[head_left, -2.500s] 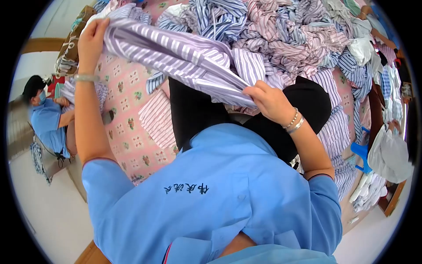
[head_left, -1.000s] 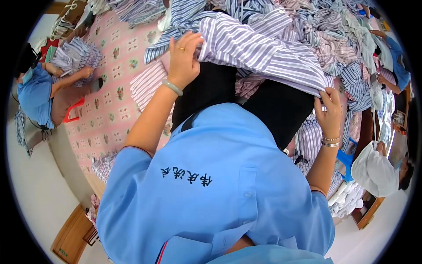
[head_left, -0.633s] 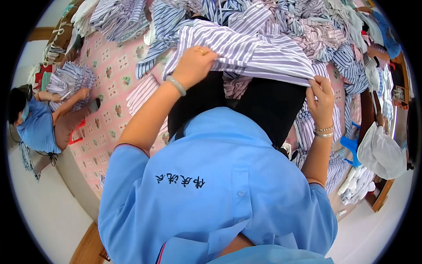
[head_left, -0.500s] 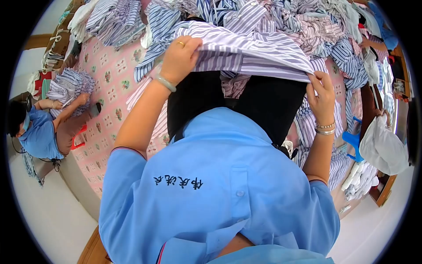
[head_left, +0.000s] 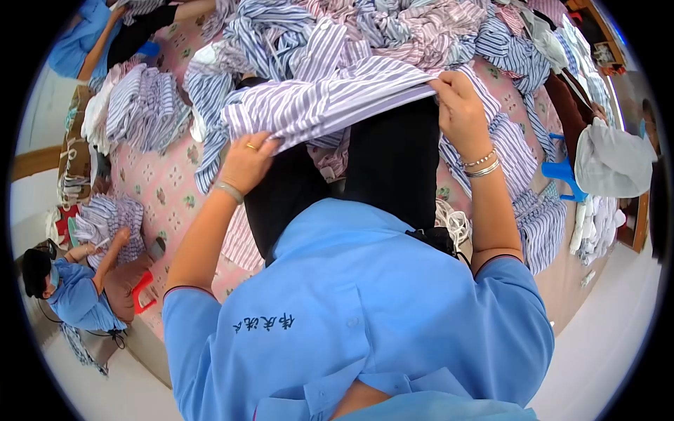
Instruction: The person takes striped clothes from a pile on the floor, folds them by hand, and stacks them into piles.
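A purple-and-white striped garment [head_left: 330, 95] stretches across my lap between my two hands, its lower edge folded over in layers. My left hand [head_left: 247, 166] pinches the left corner of that edge. Closed on the right end, my right hand [head_left: 463, 116] sits higher, so the edge slants up to the right. The cloth's middle rests over my black trousers [head_left: 390, 154]. What sort of garment it is, the folds do not show.
Loose striped garments [head_left: 421, 31] heap up ahead. A folded stack [head_left: 144, 105] lies to the left on the pink patterned cloth [head_left: 158, 186]. Co-workers [head_left: 81, 295] sit at left. A blue stool [head_left: 562, 175] and striped pieces [head_left: 540, 228] are at right.
Both hands have moved left; the left one came lower and nearer me, the right one rose slightly. The garment's edge now tilts up to the right. My view has turned leftward.
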A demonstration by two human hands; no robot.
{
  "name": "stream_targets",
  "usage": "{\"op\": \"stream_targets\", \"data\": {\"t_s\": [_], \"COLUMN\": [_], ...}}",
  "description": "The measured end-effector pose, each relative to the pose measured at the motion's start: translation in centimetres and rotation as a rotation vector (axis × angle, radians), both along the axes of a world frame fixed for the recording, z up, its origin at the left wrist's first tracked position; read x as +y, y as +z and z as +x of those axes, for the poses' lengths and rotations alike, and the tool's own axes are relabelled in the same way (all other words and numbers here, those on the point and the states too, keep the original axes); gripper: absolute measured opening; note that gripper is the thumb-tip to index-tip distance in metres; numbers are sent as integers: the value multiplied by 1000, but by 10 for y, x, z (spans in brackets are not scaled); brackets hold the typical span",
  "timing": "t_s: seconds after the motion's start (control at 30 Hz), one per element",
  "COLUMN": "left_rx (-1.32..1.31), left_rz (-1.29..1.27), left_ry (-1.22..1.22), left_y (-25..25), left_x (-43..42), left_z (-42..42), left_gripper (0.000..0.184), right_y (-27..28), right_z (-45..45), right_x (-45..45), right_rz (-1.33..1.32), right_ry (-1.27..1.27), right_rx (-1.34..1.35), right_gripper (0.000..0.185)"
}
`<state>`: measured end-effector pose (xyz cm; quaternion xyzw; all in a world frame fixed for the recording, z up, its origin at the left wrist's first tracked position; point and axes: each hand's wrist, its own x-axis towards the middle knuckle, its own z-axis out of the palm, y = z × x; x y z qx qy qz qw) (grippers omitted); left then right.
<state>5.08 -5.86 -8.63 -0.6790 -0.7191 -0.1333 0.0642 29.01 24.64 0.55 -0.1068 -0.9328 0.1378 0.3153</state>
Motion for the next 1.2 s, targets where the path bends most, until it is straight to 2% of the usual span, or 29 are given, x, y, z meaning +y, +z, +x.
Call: {"op": "stream_targets", "data": {"t_s": [0.03,0.1,0.13,0.17,0.2,0.23,0.27,0.3,0.33,0.37,0.4,0.43,0.5,0.57,0.6,0.63,0.7,0.77,0.83,0.87,0.93,0.97,1.03,1.07,1.1,1.17,1.2], "left_rx": [92,201,261,254,313,304,263,393,524,431,443,492,583,668,691,715,594,469,387,395,97,105,213,378,380,184,13], "left_rz": [8,-178,-47,-37,288,483,432,447,469,707,714,668,582,492,466,440,316,209,-77,-65,-217,-211,-160,-151,-144,5,80], "left_ry": [60,184,168,80,23,11,258,248,241,-164,-169,-163,-150,-122,-113,-105,-77,-50,-78,-82,-21,-23,63,77,79,188,261], "left_y": [-3,19,43,90,133,179,233,273,313,343,349,355,362,365,364,364,355,350,357,365,383,385,385,386,393,419,416], "left_x": [-3,8,18,37,50,62,64,76,87,108,108,110,115,119,118,116,95,85,73,68,56,48,24,-4,-18,-40,-41], "left_z": [-14,-57,-84,-108,-116,-128,-114,-110,-105,-68,-60,-54,-44,-38,-39,-39,-65,-77,-61,-51,-34,-33,-50,-85,-94,-93,-92], "left_gripper": [24,18,19,23,22,19,17,24,32,32,32,32,32,32,33,33,31,30,35,35,36,36,34,32,32,31,32], "right_y": [0,3,5,12,24,45,74,96,104,113,118,121,101,119,121,114,88,71,79,82,74,75,80,97,115,142,141], "right_z": [0,-2,-5,-5,-2,1,6,12,19,26,30,34,43,54,65,68,73,82,99,108,124,128,137,144,153,166,166], "right_x": [2,23,39,53,68,80,82,79,72,66,65,73,101,93,88,83,71,64,64,63,51,47,44,45,43,44,50], "right_rz": [4,51,137,223,302,381,292,199,197,-92,-377,30,128,173,-9,-6,88,76,176,140,53,59,-114,-76,-70,-482,-616], "right_ry": [9,-12,-26,-38,-86,-129,-135,-145,-146,-142,-135,-295,-158,-90,-215,-214,135,173,120,76,43,39,54,26,25,81,226], "right_rx": [20,-13,24,60,117,174,304,439,446,265,82,-351,-96,129,6,13,-270,-357,-317,-266,-251,-243,-599,-460,-458,81,117], "right_gripper": [19,20,21,21,20,18,15,15,15,16,16,25,15,13,10,10,12,15,18,17,16,16,14,24,24,31,29]}}
